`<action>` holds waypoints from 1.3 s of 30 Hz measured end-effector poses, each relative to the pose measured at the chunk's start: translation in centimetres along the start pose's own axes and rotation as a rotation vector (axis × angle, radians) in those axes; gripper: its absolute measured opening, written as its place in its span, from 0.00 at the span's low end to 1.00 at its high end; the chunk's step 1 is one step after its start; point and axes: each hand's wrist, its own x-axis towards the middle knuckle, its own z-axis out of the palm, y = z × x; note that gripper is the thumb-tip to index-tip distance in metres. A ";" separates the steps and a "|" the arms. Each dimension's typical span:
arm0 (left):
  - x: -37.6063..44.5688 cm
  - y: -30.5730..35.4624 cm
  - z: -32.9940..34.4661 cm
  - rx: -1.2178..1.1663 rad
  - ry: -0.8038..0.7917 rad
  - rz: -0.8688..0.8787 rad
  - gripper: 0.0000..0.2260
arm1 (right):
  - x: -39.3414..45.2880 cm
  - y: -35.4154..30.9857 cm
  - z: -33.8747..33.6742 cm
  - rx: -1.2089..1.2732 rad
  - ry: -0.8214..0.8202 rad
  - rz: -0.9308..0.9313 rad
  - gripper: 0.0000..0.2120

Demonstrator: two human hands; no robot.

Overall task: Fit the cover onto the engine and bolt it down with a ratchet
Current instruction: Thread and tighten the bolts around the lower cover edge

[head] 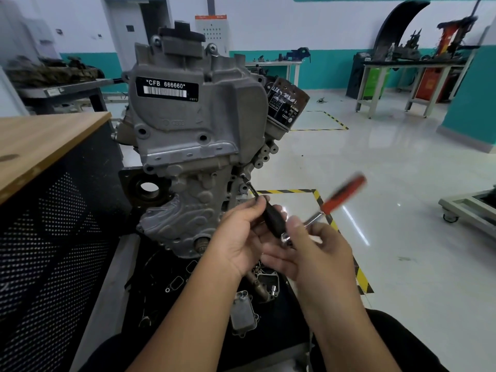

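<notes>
Now my left hand (pixel 239 237) grips the driver (pixel 273 222), shaft angled up-left into the engine (pixel 198 124); right hand (pixel 316 251) holds the ratchet (pixel 341 196) head.

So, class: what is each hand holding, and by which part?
Left hand steadies the ratchet's black extension; right hand grips the ratchet near its head.

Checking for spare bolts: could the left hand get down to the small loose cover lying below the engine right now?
Probably not yet: the left hand grips the ratchet's black extension, and both forearms cross above the loose cover. It lies uncovered, though.
</notes>
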 end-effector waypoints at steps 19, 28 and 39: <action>0.0 0.3 0.2 0.011 0.009 -0.036 0.05 | -0.2 0.4 0.0 0.025 0.004 0.066 0.08; -0.2 0.3 0.1 -0.042 -0.042 -0.014 0.09 | -0.1 0.2 0.4 0.632 -0.097 0.395 0.17; 0.0 0.2 0.2 0.036 -0.017 -0.006 0.07 | -0.4 0.6 -0.1 -0.236 0.005 -0.171 0.12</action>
